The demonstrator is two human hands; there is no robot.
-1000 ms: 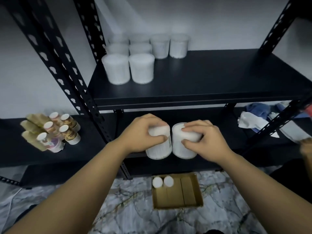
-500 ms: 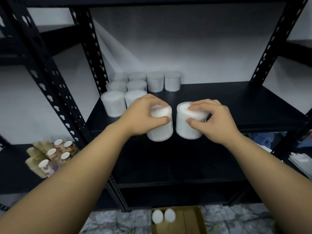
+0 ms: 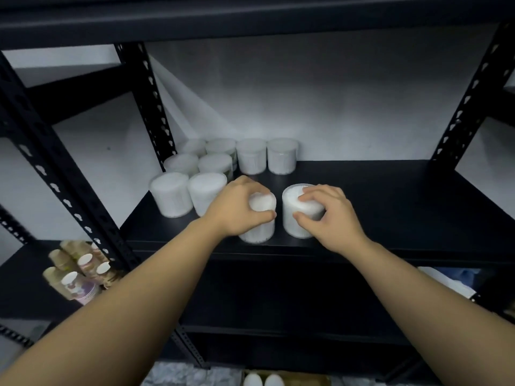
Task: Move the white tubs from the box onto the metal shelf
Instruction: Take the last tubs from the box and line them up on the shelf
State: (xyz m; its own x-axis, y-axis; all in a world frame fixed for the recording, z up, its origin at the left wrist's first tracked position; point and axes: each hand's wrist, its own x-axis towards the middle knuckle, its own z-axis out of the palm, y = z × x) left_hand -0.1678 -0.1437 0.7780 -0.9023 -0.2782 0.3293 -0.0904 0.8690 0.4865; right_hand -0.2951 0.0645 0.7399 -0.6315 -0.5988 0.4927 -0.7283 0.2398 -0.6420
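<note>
My left hand (image 3: 237,208) grips a white tub (image 3: 259,229) from above, and my right hand (image 3: 326,215) grips a second white tub (image 3: 295,218) beside it. Both tubs stand at the front of the black metal shelf (image 3: 390,207), a little apart from each other. Several more white tubs (image 3: 223,165) stand grouped at the shelf's back left. At the bottom edge, the cardboard box (image 3: 301,378) shows two white tub lids (image 3: 262,380) inside it.
Black perforated uprights (image 3: 55,174) frame the shelf on the left and right (image 3: 468,107). A lower left shelf holds several paper cups (image 3: 75,277) lying on their sides. Another shelf board (image 3: 250,20) hangs overhead. Cloths (image 3: 446,282) lie on the lower right shelf.
Both hands have risen from the lower shelf level with the tubs and brought them down onto the front of the metal shelf. The view has tilted upward.
</note>
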